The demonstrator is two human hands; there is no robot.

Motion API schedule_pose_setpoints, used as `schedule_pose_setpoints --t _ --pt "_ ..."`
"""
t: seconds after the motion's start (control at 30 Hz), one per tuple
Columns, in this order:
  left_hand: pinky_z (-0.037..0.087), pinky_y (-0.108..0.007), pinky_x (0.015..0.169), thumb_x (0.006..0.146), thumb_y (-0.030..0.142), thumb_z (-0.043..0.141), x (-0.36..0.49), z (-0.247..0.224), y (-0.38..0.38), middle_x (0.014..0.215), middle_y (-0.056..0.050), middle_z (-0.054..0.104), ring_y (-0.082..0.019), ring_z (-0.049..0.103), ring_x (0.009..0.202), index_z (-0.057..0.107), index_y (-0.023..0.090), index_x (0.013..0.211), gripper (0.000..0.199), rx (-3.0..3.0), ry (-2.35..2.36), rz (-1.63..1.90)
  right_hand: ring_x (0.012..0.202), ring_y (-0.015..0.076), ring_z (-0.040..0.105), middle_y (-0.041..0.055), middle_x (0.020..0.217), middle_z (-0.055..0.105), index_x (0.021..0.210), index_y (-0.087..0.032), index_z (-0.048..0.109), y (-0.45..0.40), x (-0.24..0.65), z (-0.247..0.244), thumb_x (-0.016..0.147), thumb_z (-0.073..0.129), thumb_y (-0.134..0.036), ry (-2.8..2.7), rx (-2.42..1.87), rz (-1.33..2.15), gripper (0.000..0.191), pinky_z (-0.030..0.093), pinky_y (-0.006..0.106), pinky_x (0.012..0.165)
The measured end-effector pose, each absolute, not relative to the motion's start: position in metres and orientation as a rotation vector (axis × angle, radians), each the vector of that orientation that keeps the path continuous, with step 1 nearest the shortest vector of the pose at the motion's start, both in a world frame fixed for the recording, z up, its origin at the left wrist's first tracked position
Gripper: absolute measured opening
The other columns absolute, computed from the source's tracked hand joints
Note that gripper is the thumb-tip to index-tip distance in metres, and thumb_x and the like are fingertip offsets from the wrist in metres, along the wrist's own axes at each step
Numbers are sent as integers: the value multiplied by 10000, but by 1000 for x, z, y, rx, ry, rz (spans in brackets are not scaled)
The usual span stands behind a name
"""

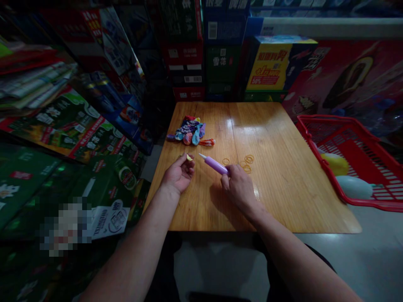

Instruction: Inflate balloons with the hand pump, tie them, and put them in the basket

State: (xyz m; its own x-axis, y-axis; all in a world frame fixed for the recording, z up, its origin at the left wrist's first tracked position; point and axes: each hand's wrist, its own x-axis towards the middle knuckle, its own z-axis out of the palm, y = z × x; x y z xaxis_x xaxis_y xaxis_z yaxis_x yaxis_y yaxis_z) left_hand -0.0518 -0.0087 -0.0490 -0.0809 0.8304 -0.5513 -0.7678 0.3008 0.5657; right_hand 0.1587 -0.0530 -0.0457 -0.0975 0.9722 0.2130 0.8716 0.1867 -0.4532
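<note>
My left hand [180,174] is closed, palm up, just above the table. A small pale yellow deflated balloon [189,157] sticks out between its thumb and fingers. In my right hand [239,184] is a purple hand balloon pump [215,165]. The pump's white nozzle points left toward the yellow balloon, with a small gap between them. Beyond my left hand lies a pile of colourful deflated balloons [190,131]. Several tan rubber bands [248,161] rest on the wood past my right hand.
The wooden table [267,134] stands before me. A red plastic basket [340,121] at its right side holds a yellow inflated balloon [336,164] and a pale blue inflated balloon [354,186]. Green beer cartons [103,184] crowd the left; a yellow box [267,65] sits behind the table.
</note>
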Motion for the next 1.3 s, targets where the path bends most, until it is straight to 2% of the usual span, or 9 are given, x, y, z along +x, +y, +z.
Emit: schedule_pose_setpoints --t 0.2,0.3,0.6,0.8,0.97,1.3 --pt "539 -230 610 940 183 611 -45 -49 -10 860 -45 738 -155 728 765 655 153 903 65 68 1006 1377 813 221 603 87 898 646 1013 -158 624 -73 174 -32 906 484 -233 -1959 -1557 413 192 447 343 749" --pt "553 -248 651 941 178 609 -39 -50 -11 875 -53 742 -170 734 802 646 153 905 57 75 1002 1396 814 219 604 81 892 648 1018 -159 629 -79 174 -32 900 491 -234 -1966 -1530 453 196 447 342 749" --pt "569 -251 663 918 207 651 -28 -54 -11 888 -69 744 -173 735 822 660 148 921 60 108 974 1377 824 222 620 94 910 665 1031 -160 643 -81 171 -34 913 480 -250 -1929 -1547 509 220 459 345 752" --pt "559 -232 656 908 210 668 -25 -55 -13 858 -55 747 -131 713 735 675 151 903 60 118 970 1362 826 219 624 98 920 675 1034 -171 650 -79 172 -34 918 472 -255 -1882 -1544 539 229 465 342 755" --pt "555 -236 656 905 183 657 -24 -57 -15 891 -51 747 -139 714 783 679 152 910 38 181 951 1347 814 216 614 99 916 678 1031 -161 666 -79 172 -32 915 487 -257 -1875 -1530 563 235 447 336 742" --pt "563 -254 708 842 101 650 -22 -54 -20 949 -67 752 -151 720 828 679 160 939 118 246 905 1316 659 168 603 23 732 677 974 -193 700 -75 177 -31 941 428 -271 -1522 -1500 1064 285 415 279 607"
